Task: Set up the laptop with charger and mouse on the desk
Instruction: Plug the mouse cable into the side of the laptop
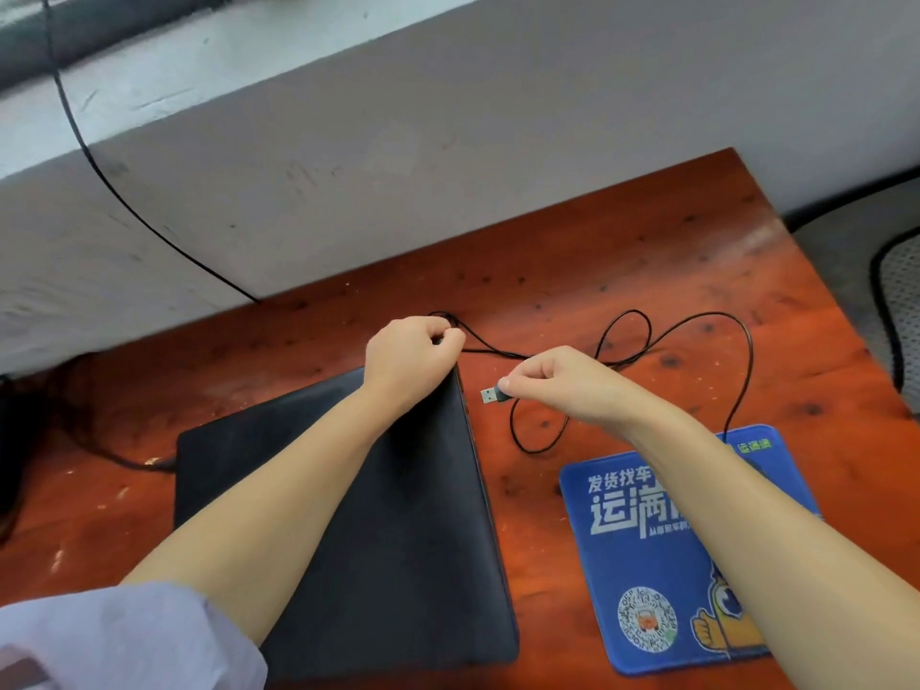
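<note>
Laptop (348, 515): closed, flat on the worktop (572, 251) under my left forearm, its right edge facing the plug
USB plug (493, 394): pinched in my right hand (557, 385), metal end pointing left at that edge, near it but not touching
Right grip: narrow, thumb and forefinger closed on the plug's black shell
Left hand (410, 358): at the laptop's far right corner, grip curled shut on the mouse cable (647, 341)
Cable: loops loosely across the worktop behind the mouse pad (647, 565); the mouse itself is hidden by my right arm
Port: I cannot see it from this angle
Doing it well: I judge I should keep the plug level, square it to the side edge, feel for the slot, then push straight in; the left hand should feed slack so the cable does not tug
Risk: forcing it upside down or at a tilt
</note>
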